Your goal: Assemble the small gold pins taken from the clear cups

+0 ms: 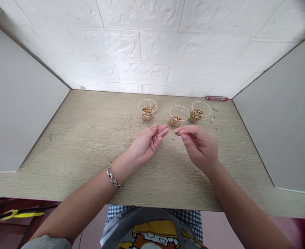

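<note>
My left hand (147, 144) lies palm up above the pale wood-grain table (64, 148), fingers curled, with a tiny gold-coloured pin (158, 129) at the fingertips. My right hand (199, 148) hovers opposite it, pinching a small pin (177, 134) between thumb and forefinger. The fingertips of the two hands are a short gap apart. Behind them stand several clear plastic cups holding gold-coloured pins: one (147, 101) left of centre, one (179, 108) just beyond the gap, and one (201, 103) to the right, tilted against its neighbour.
Scattered dark and gold slivers (214, 119) lie on the table right of the cups. A red-and-silver tube (217, 98) rests against the white brick-textured back wall (142, 45). Grey side panels (19, 97) flank the table. A chain bracelet (113, 176) circles my left wrist.
</note>
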The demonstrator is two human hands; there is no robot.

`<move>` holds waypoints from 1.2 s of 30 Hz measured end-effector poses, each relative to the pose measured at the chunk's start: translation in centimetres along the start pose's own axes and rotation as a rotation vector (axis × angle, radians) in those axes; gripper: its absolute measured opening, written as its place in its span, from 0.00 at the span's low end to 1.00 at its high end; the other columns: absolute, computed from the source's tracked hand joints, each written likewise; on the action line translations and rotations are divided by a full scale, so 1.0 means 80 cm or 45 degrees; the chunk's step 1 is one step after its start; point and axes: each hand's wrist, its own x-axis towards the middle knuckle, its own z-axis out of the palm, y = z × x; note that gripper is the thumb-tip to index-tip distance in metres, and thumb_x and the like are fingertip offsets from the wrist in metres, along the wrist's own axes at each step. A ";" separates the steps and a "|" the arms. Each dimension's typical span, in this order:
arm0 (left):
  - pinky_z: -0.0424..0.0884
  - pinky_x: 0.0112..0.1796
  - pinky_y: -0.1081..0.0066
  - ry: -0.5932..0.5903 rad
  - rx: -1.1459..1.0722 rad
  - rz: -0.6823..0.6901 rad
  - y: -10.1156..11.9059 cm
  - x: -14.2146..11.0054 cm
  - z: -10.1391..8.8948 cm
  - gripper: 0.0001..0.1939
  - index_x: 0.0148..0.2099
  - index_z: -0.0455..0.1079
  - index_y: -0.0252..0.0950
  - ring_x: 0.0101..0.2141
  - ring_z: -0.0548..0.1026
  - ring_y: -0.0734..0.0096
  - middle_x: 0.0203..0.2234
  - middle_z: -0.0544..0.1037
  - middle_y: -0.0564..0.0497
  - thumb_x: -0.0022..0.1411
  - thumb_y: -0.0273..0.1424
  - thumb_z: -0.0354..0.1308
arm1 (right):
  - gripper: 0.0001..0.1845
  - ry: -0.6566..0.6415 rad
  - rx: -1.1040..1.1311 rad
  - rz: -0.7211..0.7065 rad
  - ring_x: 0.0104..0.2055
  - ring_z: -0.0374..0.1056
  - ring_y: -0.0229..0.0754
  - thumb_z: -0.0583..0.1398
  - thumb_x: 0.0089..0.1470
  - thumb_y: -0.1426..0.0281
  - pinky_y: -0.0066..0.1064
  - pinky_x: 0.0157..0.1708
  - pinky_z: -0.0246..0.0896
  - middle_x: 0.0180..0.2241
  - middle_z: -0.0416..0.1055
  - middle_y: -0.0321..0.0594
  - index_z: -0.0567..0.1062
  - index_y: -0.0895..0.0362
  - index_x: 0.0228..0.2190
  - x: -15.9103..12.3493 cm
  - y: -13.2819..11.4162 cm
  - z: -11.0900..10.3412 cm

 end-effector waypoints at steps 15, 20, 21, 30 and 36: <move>0.64 0.19 0.87 -0.040 -0.060 -0.081 0.001 -0.002 -0.001 0.06 0.30 0.68 0.29 0.20 0.69 0.87 0.21 0.69 0.55 0.60 0.24 0.55 | 0.04 0.179 -0.072 0.070 0.33 0.70 0.38 0.55 0.55 0.72 0.34 0.34 0.67 0.31 0.73 0.38 0.70 0.54 0.34 0.025 0.003 0.010; 0.59 0.16 0.86 -0.056 0.023 -0.053 -0.001 -0.005 -0.001 0.05 0.31 0.69 0.31 0.20 0.68 0.86 0.21 0.69 0.56 0.55 0.27 0.61 | 0.04 0.102 -0.117 0.083 0.32 0.69 0.37 0.55 0.55 0.73 0.32 0.33 0.66 0.31 0.73 0.37 0.70 0.55 0.33 0.013 0.010 0.005; 0.58 0.16 0.86 -0.057 0.028 -0.043 -0.002 -0.005 -0.001 0.05 0.32 0.69 0.31 0.19 0.67 0.86 0.21 0.69 0.56 0.54 0.27 0.62 | 0.04 0.082 -0.135 0.064 0.33 0.69 0.37 0.55 0.55 0.73 0.31 0.33 0.66 0.30 0.73 0.37 0.70 0.55 0.33 0.012 0.009 0.006; 0.71 0.26 0.86 -0.068 0.009 -0.064 -0.002 -0.007 0.002 0.04 0.34 0.69 0.30 0.25 0.74 0.84 0.27 0.74 0.52 0.58 0.19 0.55 | 0.04 -0.020 -0.234 0.029 0.29 0.69 0.36 0.56 0.54 0.72 0.28 0.30 0.65 0.28 0.74 0.36 0.72 0.55 0.29 0.014 -0.002 0.008; 0.73 0.32 0.86 -0.121 0.032 -0.078 -0.004 -0.014 0.008 0.07 0.34 0.69 0.30 0.30 0.77 0.81 0.27 0.75 0.52 0.56 0.15 0.55 | 0.04 -0.055 -0.173 0.165 0.27 0.70 0.36 0.59 0.49 0.72 0.27 0.27 0.65 0.26 0.75 0.35 0.75 0.55 0.27 0.014 -0.003 0.007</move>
